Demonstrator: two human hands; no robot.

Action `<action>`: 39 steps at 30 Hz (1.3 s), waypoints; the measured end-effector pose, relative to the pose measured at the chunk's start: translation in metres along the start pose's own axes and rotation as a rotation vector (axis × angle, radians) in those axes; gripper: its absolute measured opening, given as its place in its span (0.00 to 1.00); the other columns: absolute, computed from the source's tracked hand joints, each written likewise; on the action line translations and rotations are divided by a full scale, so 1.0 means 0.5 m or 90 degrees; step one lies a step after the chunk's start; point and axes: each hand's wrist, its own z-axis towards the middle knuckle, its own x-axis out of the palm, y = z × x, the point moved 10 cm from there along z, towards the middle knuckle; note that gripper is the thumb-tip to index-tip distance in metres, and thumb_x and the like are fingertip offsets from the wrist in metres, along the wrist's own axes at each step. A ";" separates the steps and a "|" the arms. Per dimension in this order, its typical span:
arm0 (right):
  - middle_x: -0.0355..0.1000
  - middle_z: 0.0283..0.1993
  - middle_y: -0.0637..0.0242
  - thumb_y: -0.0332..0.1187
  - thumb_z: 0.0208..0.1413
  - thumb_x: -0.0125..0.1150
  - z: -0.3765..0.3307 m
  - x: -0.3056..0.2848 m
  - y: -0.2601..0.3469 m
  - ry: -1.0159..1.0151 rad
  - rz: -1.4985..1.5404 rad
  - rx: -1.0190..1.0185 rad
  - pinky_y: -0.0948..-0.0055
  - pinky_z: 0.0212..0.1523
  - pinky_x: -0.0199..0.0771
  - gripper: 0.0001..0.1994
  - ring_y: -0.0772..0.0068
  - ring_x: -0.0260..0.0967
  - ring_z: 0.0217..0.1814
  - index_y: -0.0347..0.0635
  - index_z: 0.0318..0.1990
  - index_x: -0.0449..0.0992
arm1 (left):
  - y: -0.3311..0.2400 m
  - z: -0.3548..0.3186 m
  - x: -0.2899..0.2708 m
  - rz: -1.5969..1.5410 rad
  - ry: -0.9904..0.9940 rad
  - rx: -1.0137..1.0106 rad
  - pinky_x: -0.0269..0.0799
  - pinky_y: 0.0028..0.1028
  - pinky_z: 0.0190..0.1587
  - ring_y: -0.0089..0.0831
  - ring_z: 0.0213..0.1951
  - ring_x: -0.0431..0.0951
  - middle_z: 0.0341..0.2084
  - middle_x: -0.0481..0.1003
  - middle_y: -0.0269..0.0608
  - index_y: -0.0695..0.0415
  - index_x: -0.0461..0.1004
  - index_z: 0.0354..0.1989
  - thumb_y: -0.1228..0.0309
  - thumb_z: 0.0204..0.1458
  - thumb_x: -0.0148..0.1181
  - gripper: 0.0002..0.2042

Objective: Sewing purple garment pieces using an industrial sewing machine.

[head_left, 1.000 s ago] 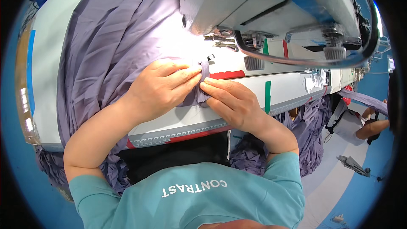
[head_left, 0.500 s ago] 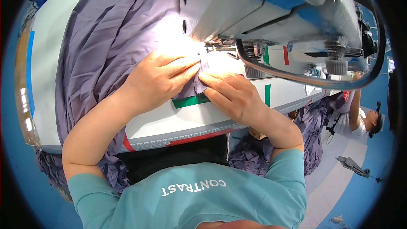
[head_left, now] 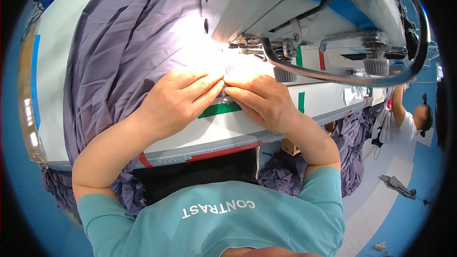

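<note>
A large spread of purple-grey fabric [head_left: 121, 52] lies in folds on the white table to the left of the sewing machine [head_left: 281, 7]. Close in front of the machine's brightly lit needle area, my left hand [head_left: 183, 96] pinches the fabric's edge, fingers closed together. My right hand [head_left: 266, 99] meets it fingertip to fingertip, pinching the same narrow strip from the right. Only a sliver of cloth shows between the fingertips. Glare washes out the fabric just beyond them, and the needle itself cannot be made out.
Green tape [head_left: 220, 110] and a measuring tape [head_left: 176, 161] mark the table's near edge. A wire-like black frame [head_left: 342, 77] arches on the machine's right. More purple fabric [head_left: 350, 157] is heaped at lower right. Another person [head_left: 404, 123] works at far right.
My left fingertips have come slightly toward me, and my right hand has shifted up level with them. The fabric flap that hung between my hands is now mostly hidden.
</note>
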 end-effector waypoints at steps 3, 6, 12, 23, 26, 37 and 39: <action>0.74 0.47 0.72 0.27 0.44 0.65 0.008 -0.007 0.007 -0.017 -0.040 -0.028 0.71 0.31 0.72 0.19 0.70 0.73 0.34 0.46 0.47 0.74 | 0.007 -0.001 -0.001 -0.045 -0.017 -0.001 0.71 0.31 0.44 0.31 0.44 0.76 0.45 0.75 0.38 0.61 0.76 0.45 0.74 0.42 0.61 0.18; 0.74 0.47 0.72 0.27 0.44 0.65 0.016 -0.009 0.003 -0.013 -0.049 -0.036 0.69 0.33 0.73 0.18 0.68 0.73 0.34 0.45 0.46 0.75 | 0.014 -0.001 0.005 -0.030 0.004 0.011 0.71 0.30 0.46 0.30 0.47 0.74 0.46 0.74 0.37 0.60 0.76 0.45 0.72 0.45 0.60 0.16; 0.74 0.48 0.68 0.23 0.45 0.65 0.018 -0.004 -0.018 0.016 -0.018 -0.009 0.69 0.43 0.73 0.17 0.66 0.71 0.45 0.43 0.46 0.78 | 0.020 0.005 0.007 0.010 0.034 0.016 0.71 0.30 0.49 0.29 0.51 0.73 0.46 0.74 0.35 0.58 0.76 0.45 0.71 0.47 0.58 0.15; 0.71 0.51 0.62 0.21 0.44 0.63 -0.005 0.029 -0.050 0.089 -0.059 -0.035 0.66 0.48 0.71 0.18 0.62 0.71 0.49 0.37 0.47 0.76 | 0.015 0.014 0.002 -0.002 0.015 0.038 0.73 0.30 0.47 0.29 0.47 0.74 0.43 0.74 0.35 0.58 0.77 0.43 0.71 0.46 0.58 0.14; 0.71 0.52 0.60 0.21 0.43 0.62 -0.009 0.037 -0.058 0.081 -0.081 -0.031 0.66 0.50 0.71 0.19 0.61 0.71 0.51 0.35 0.47 0.76 | 0.027 0.016 0.006 -0.013 0.011 0.024 0.73 0.30 0.48 0.29 0.48 0.74 0.44 0.74 0.34 0.57 0.77 0.43 0.70 0.47 0.58 0.14; 0.73 0.49 0.62 0.21 0.44 0.63 0.018 0.035 -0.063 -0.046 -0.108 -0.048 0.66 0.50 0.72 0.20 0.64 0.71 0.52 0.39 0.49 0.77 | 0.075 0.012 0.013 -0.085 0.009 -0.015 0.71 0.31 0.49 0.31 0.49 0.73 0.46 0.74 0.33 0.56 0.76 0.45 0.72 0.48 0.57 0.14; 0.74 0.49 0.61 0.21 0.45 0.63 0.011 0.038 -0.057 -0.061 -0.124 -0.072 0.67 0.50 0.73 0.20 0.64 0.71 0.52 0.40 0.49 0.77 | 0.084 0.014 0.022 -0.092 0.021 -0.025 0.71 0.31 0.49 0.31 0.48 0.73 0.45 0.74 0.33 0.56 0.76 0.45 0.72 0.48 0.57 0.14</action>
